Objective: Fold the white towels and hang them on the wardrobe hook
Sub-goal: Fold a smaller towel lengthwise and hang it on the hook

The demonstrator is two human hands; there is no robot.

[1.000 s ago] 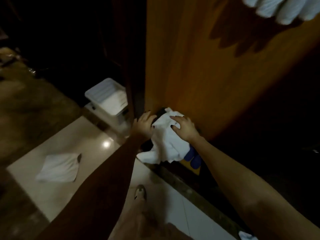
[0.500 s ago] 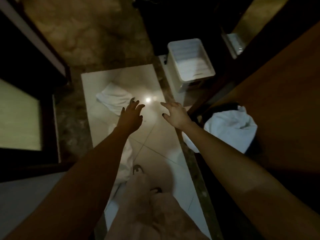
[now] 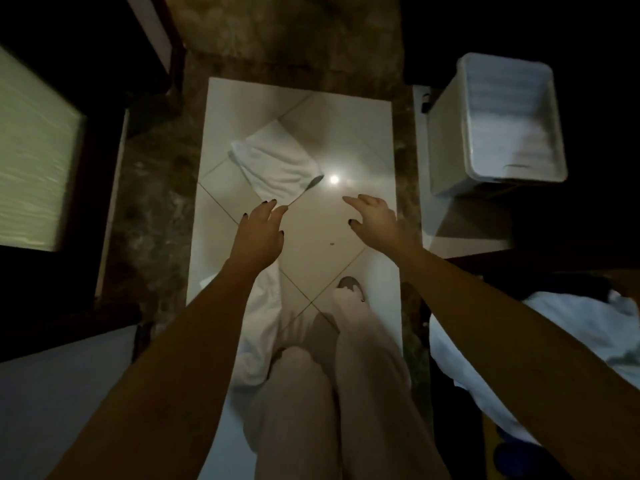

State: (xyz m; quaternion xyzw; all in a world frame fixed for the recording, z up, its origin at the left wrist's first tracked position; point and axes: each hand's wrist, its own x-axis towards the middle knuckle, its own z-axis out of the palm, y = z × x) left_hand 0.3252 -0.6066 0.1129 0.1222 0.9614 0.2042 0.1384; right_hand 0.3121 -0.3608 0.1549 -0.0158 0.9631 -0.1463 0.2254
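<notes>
White towel (image 3: pixel 277 168) not gripped: left hand (image 3: pixel 259 233) and right hand (image 3: pixel 375 220) both spread, holding nothing, above pale floor tile (image 3: pixel 346 126). Left fingertips just beside its near corner; it lies folded on the tile. Second towel (image 3: pixel 263 327) crumpled under left forearm, third towel (image 3: pixel 588 327) heaped far right, white bin (image 3: pixel 502 123) upper right

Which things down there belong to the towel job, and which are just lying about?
For the job: flat towel, farther off; crumpled towel, nearer; white towel at right; left hand and right hand, both empty.
Just lying about: white plastic bin; frosted panel at left.
</notes>
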